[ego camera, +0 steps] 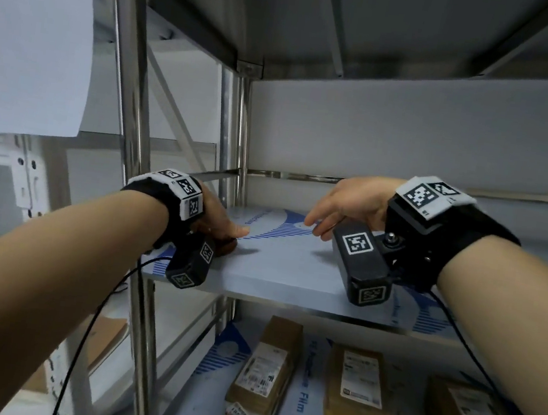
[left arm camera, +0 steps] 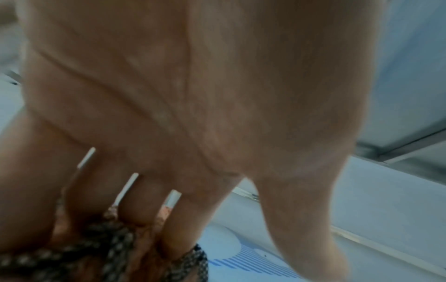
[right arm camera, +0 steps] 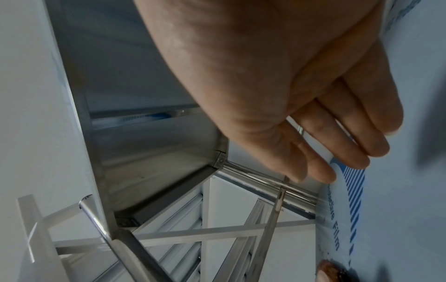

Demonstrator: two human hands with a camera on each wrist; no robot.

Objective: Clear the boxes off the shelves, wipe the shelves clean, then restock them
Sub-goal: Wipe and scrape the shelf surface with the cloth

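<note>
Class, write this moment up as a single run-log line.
stage: wiping | left hand: presses brown cloth on middle shelf | right hand: open above shelf | boxes: three on lower shelf

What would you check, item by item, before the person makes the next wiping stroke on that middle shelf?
1. Middle shelf free of boxes: ok, none in view on it.
2. Cloth in hand: ok, the left hand presses a brown patterned cloth onto the shelf.
3. Right hand out of the way: ok, fingers relaxed, holding nothing, above the shelf.
4. Shelf already clean: cannot tell, its printed film hides any dust.
5. Boxes ready for restocking: ok, three lie on the shelf below.
6. Wrist cables hanging free of the frame: cannot tell.
</note>
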